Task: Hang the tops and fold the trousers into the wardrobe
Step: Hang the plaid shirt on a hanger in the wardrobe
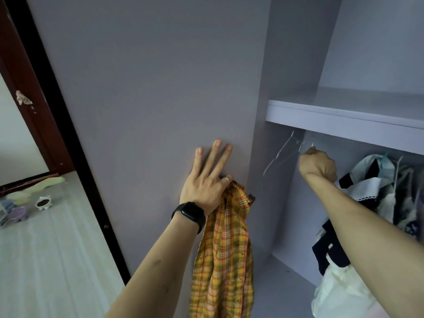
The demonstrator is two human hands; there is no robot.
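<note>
A yellow and orange checked shirt point(226, 253) hangs down from my left hand point(207, 180), pinched between thumb and forefinger while the other three fingers lie straight against the grey wardrobe panel point(149, 88). My right hand point(317, 166) is inside the hanging compartment, fist curled round the hook of a clear plastic hanger point(281, 154), just under the shelf point(344, 118). The hanger slants down to the left and carries nothing.
Several dark and white garments point(376, 191) hang at the right of the compartment, under my right forearm. A white garment or bag point(339, 292) lies on the wardrobe floor. At the left are a dark door frame point(57, 125) and small objects on a pale floor point(43, 203).
</note>
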